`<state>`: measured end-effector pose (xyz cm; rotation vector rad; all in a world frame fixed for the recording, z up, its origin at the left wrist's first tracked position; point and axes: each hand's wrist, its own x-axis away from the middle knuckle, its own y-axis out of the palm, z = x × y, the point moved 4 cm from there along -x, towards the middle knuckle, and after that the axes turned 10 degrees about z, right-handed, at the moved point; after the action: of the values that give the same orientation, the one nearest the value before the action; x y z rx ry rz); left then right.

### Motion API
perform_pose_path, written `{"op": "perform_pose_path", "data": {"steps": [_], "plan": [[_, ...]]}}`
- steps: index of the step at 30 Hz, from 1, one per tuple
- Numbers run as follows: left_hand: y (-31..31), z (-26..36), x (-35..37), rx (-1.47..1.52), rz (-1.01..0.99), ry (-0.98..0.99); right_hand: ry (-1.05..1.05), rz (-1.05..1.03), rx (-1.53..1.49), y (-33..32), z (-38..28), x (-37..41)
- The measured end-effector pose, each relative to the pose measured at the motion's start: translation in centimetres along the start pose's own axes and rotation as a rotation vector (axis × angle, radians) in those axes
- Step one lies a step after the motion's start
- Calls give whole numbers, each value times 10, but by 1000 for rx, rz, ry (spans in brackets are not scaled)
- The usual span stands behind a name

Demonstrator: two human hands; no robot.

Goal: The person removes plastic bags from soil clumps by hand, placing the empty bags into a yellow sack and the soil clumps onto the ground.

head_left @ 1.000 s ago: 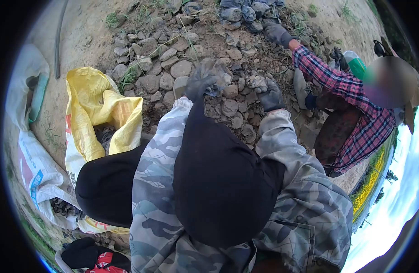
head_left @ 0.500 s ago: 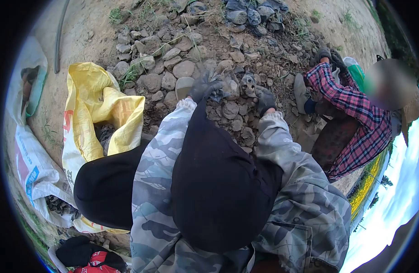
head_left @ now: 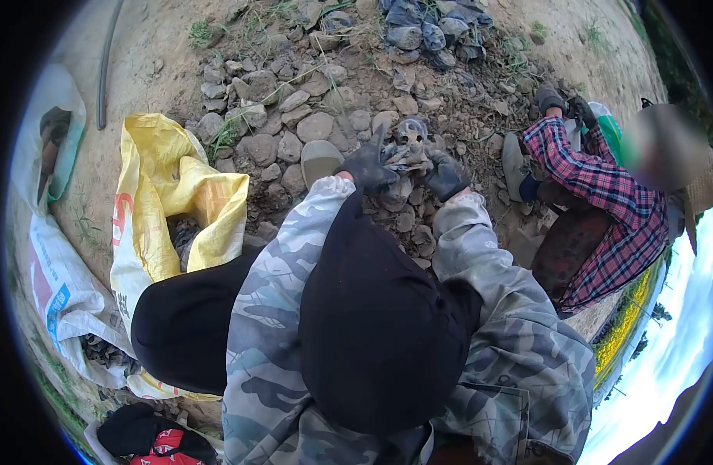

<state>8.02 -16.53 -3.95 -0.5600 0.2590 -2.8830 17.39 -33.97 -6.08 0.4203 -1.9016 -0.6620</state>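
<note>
Both my hands wear dark, dirt-covered gloves and meet low over the heap of clods. A crumpled, muddy piece of grey plastic film (head_left: 407, 160) stretches between them. My left hand (head_left: 368, 170) is closed at the film's left side, with one finger pointing up and away. My right hand (head_left: 447, 175) is closed on its right edge, fingers curled and partly hidden. Just beyond the film lies a shiny, dirty plastic piece with dark holes (head_left: 411, 133). Round earth clods (head_left: 316, 125) surround my hands, and my shoe (head_left: 321, 160) stands left of them.
An open yellow sack (head_left: 147, 178) stands at left, with white sacks (head_left: 70, 271) beyond. Dark plastic-wrapped lumps (head_left: 426, 31) lie at the far side. At right a person in a plaid shirt (head_left: 589, 170) crouches, gloved hands near a green-and-white bag (head_left: 607, 128).
My hands have come closer together, and the left has moved right and slightly down. The crumpled film, earlier bunched at my left hand, now spans between both hands.
</note>
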Motion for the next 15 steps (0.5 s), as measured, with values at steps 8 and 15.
{"op": "perform_pose_path", "data": {"steps": [8,15], "plan": [[-4,13,1,-182,-137,3,-5,-151,689,47,-7,1],[6,-38,-16,306,41,-107,-761,274,1293,49,-83,-93]]}}
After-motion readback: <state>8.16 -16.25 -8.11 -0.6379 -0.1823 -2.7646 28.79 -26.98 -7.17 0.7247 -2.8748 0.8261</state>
